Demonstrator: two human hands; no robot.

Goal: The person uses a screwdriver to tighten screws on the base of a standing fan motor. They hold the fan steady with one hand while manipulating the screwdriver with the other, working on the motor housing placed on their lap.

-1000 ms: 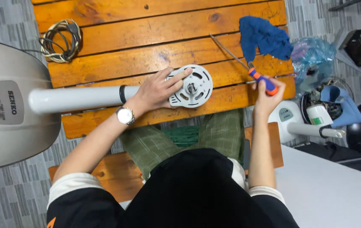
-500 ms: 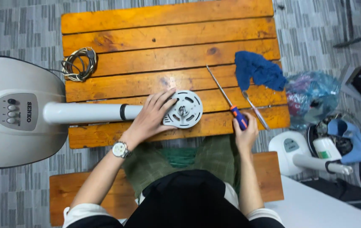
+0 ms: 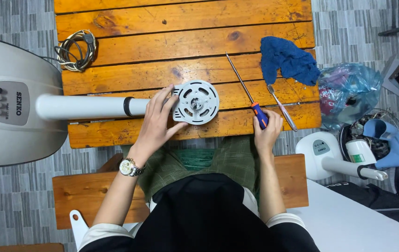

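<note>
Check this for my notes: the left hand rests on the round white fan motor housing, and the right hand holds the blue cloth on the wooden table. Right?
Not quite. The head view shows the right hand on the orange-and-blue-handled screwdriver, not the blue cloth. The left hand does rest on the round white fan motor housing.

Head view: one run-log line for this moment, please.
left hand: on fan motor housing | right hand: gripping screwdriver handle, flat on wooden table | toothbrush beside
</note>
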